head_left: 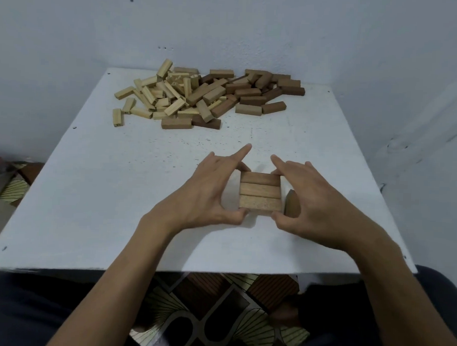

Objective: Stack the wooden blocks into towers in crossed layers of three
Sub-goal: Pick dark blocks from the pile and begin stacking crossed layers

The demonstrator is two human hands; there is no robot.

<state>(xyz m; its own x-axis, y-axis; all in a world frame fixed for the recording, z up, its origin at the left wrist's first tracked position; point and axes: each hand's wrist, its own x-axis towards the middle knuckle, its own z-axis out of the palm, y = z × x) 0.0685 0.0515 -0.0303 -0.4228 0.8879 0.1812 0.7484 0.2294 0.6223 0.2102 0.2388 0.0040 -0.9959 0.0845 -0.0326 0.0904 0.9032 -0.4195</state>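
Three brown wooden blocks (pixel 260 192) lie side by side as one flat layer near the middle of the white table (pixel 112 200), their long sides running left to right. My left hand (pixel 208 190) holds the layer's left end, thumb at the front corner, fingers behind it, index finger pointing straight out. On the right end my right hand (pixel 317 199) does the same, thumb at the front corner and fingers reaching round the back. A darker block (pixel 291 204) shows just right of the layer, under my right palm. Whether more blocks lie beneath the layer I cannot tell.
A big loose pile of wooden blocks (pixel 199 94) covers the table's far side, pale ones to the left and darker brown ones to the right. A grey wall stands close behind. The table's front edge is near my lap, with patterned floor below.
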